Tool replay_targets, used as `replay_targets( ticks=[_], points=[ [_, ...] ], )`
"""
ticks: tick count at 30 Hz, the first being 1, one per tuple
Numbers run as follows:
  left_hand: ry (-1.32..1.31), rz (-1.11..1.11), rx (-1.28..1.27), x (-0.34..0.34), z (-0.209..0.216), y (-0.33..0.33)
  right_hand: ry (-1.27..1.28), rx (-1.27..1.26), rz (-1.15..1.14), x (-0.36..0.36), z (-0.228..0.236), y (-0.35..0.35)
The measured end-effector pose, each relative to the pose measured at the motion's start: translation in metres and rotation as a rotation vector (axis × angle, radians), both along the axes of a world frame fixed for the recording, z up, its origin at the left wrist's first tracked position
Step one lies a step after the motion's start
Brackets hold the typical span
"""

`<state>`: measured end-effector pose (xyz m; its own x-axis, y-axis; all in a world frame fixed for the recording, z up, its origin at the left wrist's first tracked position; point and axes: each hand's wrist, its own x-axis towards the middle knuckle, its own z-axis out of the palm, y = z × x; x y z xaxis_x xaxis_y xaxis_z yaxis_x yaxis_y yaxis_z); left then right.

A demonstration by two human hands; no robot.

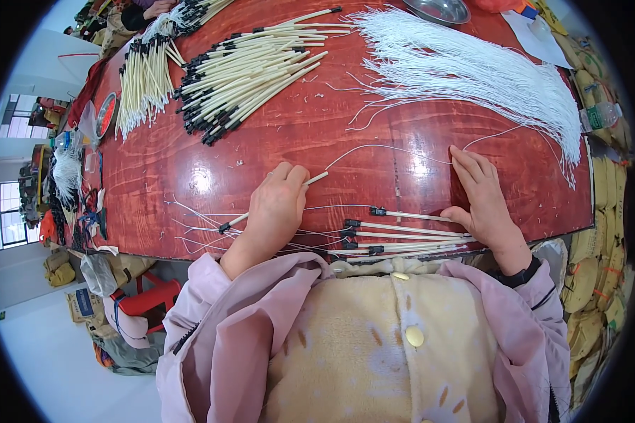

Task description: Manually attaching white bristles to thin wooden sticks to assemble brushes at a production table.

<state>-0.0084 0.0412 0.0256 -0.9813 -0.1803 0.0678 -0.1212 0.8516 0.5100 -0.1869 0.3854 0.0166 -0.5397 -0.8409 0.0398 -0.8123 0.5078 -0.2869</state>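
Note:
My left hand (279,201) is closed around a thin cream stick (317,178) with a black end piece, held slantwise over the red table (360,166). A white string (374,146) arcs from the stick's upper tip toward my right hand (480,194). That hand has its fingers stretched out and the thumb apart. Its fingertips are at the string; whether they press on it, I cannot tell. Below the right thumb lie several cream sticks (409,235) with black ends, side by side along the near edge. Loose white strings (197,224) spread around my left wrist.
Beyond my hands is a large pile of black-ended cream sticks (250,74), with another bundle (147,77) to its left. A long heap of white strings (466,67) covers the far right. A metal bowl (439,10) stands behind it. Another person's hand (159,8) is at the far left.

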Motion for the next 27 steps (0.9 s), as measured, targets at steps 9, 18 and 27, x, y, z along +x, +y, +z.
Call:
replay_targets(
  ticks=[9, 18, 27],
  points=[
    [-0.022, 0.048, -0.034, -0.028, 0.006, 0.009, -0.002, -0.019, -0.029, 0.0, -0.002, -0.003],
    [-0.082, -0.049, -0.217, -0.058, -0.027, 0.006, 0.052, -0.109, 0.007, -0.001, -0.008, -0.002],
    [-0.192, 0.075, 0.11, -0.053, -0.006, 0.006, 0.0, -0.063, -0.002, 0.007, -0.003, 0.0]
  ],
)
